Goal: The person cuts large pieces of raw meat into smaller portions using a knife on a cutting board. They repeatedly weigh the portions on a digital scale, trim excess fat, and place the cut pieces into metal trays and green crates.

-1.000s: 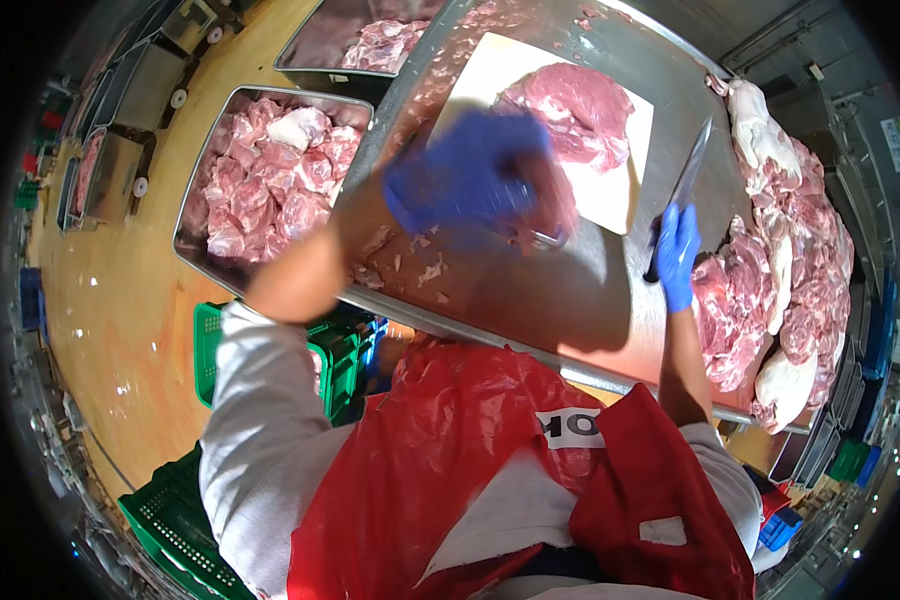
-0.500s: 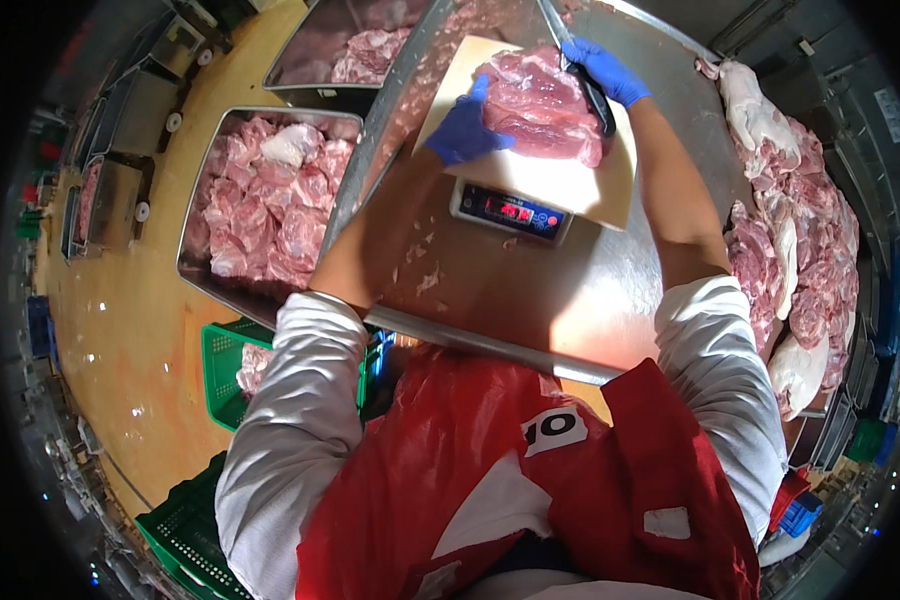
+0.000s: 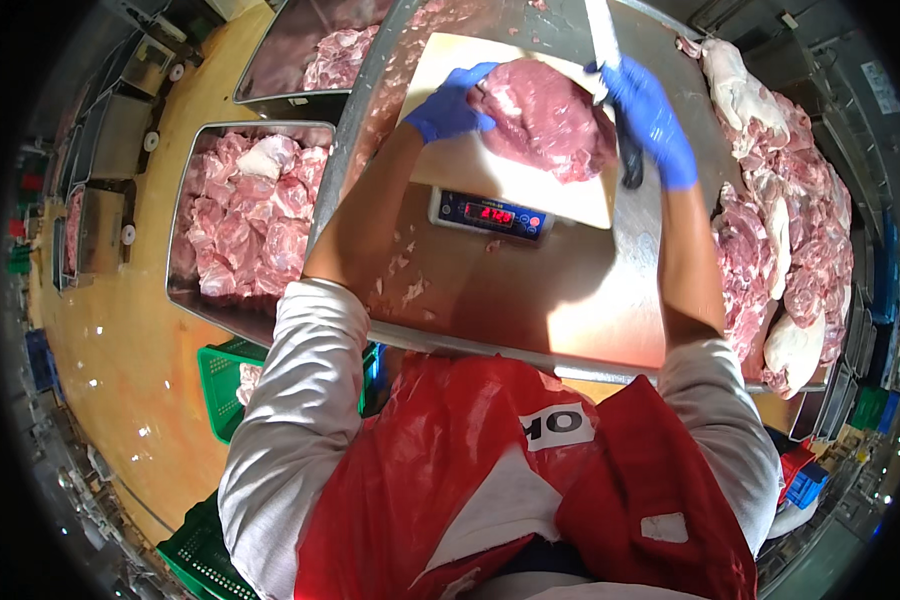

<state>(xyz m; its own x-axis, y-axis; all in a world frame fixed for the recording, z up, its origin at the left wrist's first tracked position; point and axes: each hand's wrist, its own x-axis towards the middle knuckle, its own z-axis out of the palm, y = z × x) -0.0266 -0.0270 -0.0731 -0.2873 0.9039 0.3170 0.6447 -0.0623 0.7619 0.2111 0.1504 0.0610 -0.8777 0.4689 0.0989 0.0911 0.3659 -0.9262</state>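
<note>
- Meat piece (image 3: 548, 118): large, boneless-looking, pink-red; lay on the pale board (image 3: 448, 65), towards its right side. The front panel of a scale (image 3: 492, 215) showed at the board's near edge, its display lit red.
- Left hand (image 3: 450, 108), blue-gloved: fingers spread at the left edge of the meat piece, not closed around it. Could not tell whether they pressed on it.
- Right hand (image 3: 655, 118), blue-gloved: clenched on the black handle of a knife (image 3: 602, 40), blade pointing away from the body. It was beside the right edge of the meat piece; contact there could not be told.
- Handling (judged): fairly heavy, soft and floppy, with a wet sheen suggesting slipperiness; likely to sag if lifted by one end.
- Hold (judged): best from both sides, palms well under; a one-handed pinch at the edge would probably slip. Knife edge to be kept off the supporting fingers.
- Surroundings: steel table (image 3: 490, 300) beneath; meat heap (image 3: 810, 240) at right; meat-filled steel tub (image 3: 220, 314) at left.
</note>
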